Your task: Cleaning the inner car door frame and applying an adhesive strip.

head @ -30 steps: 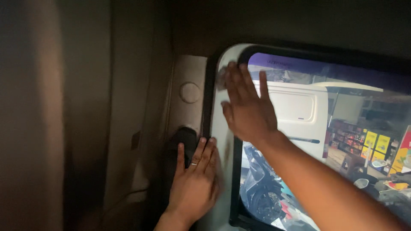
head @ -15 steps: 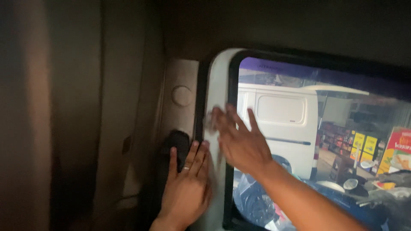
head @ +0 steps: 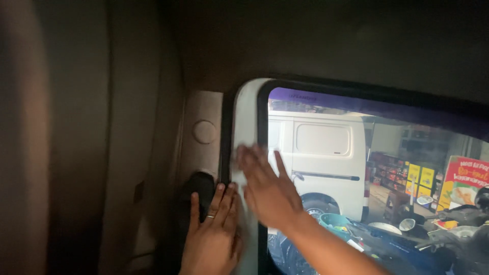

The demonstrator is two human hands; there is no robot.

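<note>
— While my right hand [head: 267,196] lies flat on the white window frame [head: 245,117], fingers spread and no grip on anything that I can tell, what is the left doing?

— My left hand [head: 214,231] is flat too, fingers together, pressed against the frame's lower part beside the black rubber seal [head: 224,147] and a dark fitting [head: 198,189]. It holds nothing.

— Is there a cloth under the right palm?

— Something pale blurs at the fingertips; I cannot tell what.

— What might go wrong?

— I judge that the right hand could slide off the narrow frame onto the window glass [head: 356,168] and smear it, or a fingertip could catch the seal's edge and drag it loose.
</note>
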